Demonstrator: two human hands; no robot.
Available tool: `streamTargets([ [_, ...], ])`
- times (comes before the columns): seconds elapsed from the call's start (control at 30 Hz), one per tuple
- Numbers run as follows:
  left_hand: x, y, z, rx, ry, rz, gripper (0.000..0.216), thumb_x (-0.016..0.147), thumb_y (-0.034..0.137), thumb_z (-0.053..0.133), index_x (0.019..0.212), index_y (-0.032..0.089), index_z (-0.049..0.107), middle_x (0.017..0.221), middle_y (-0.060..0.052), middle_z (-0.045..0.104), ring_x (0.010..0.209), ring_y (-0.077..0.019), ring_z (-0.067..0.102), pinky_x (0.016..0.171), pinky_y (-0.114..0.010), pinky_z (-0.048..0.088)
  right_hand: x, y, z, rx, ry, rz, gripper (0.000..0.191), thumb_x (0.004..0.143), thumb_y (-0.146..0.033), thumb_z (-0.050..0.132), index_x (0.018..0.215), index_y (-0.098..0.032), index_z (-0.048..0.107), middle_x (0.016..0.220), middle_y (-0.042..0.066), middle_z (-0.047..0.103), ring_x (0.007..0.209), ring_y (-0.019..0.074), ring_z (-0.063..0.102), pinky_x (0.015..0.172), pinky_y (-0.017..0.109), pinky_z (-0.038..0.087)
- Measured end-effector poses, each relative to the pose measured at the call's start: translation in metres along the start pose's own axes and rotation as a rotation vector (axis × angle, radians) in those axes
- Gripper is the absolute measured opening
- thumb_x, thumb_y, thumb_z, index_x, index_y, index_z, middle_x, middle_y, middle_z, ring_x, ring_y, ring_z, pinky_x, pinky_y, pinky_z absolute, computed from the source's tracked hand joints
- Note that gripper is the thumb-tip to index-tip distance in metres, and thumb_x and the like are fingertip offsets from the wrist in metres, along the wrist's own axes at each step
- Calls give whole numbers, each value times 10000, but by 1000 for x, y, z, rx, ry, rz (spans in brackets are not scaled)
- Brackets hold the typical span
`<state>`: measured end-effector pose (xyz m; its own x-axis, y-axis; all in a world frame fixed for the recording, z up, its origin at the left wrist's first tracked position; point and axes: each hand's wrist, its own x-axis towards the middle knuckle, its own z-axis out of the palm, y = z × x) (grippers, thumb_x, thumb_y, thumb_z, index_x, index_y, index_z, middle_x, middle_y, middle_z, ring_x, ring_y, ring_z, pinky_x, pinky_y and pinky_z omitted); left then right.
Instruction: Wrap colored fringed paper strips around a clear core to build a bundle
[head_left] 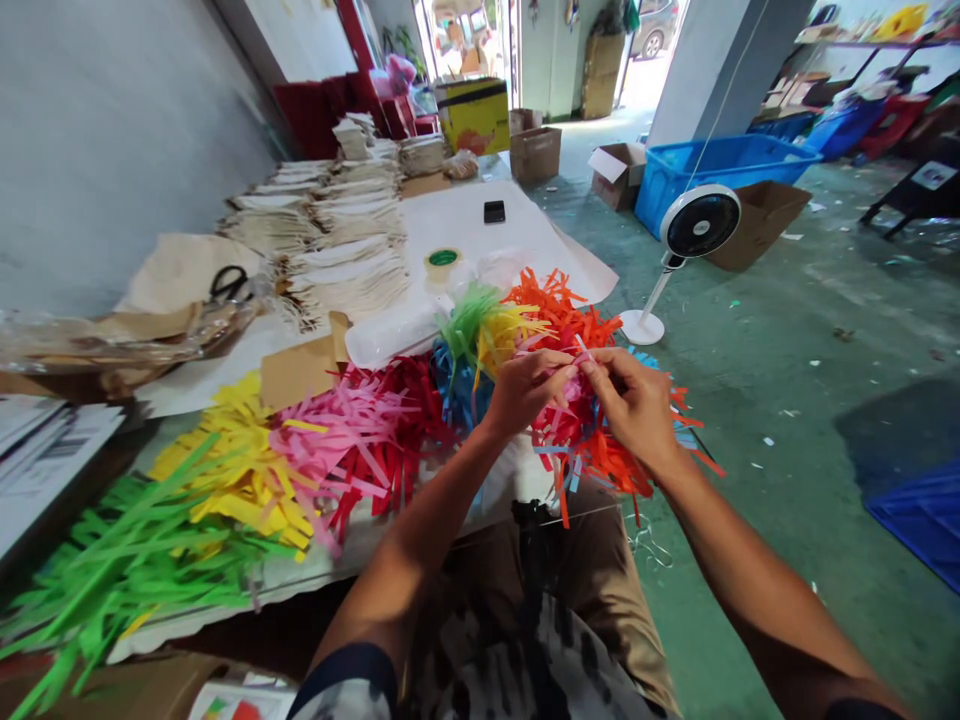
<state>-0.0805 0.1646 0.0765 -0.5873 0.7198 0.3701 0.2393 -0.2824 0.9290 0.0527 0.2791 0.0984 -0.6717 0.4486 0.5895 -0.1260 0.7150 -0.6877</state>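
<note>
My left hand (529, 388) is closed in a pinch on a pink paper strip above a bunch of coloured tassels. Close beside it, my right hand (628, 398) also pinches, with a pale pink strip (583, 347) sticking up by its thumb. Under and behind both hands lie orange tassels (555, 300). Just left of them are a yellow tassel (504, 335), a light green tassel (474, 318) and a blue tassel (455, 385). What the fingertips join is too small to make out.
Pink tassels (349, 430), yellow tassels (232, 460) and green tassels (142, 550) spread along the table's left. Paper stacks (352, 230), scissors (228, 283), a tape roll (443, 262) and a phone (494, 211) lie beyond. A white fan (701, 222) stands at the right.
</note>
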Motion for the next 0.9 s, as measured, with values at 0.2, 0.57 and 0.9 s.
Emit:
streamTargets([
  [0.2,-2,3,0,-22,-5,27,230,924,399,731,927,169,730,554,46,665,446,-127,657,454,-209,459,1,2,0,38,-22,38,202,1055,-394,594,1012,-220,688,693,-44,511,599,116,457,611,298,365],
  [0.57,-4,-5,1,120,33,9,221,894,402,752,937,186,728,602,47,656,487,-106,623,474,-205,407,-1,0,2,-49,-62,4,211,1060,-400,587,1069,-225,703,718,-36,588,607,120,501,629,291,387],
  [0.9,-4,-1,2,228,75,54,211,944,408,672,911,202,707,639,52,609,475,-80,523,488,-211,359,-1,1,2,-54,-82,21,225,1062,-412,572,1089,-224,693,687,-41,571,574,123,494,602,286,379],
])
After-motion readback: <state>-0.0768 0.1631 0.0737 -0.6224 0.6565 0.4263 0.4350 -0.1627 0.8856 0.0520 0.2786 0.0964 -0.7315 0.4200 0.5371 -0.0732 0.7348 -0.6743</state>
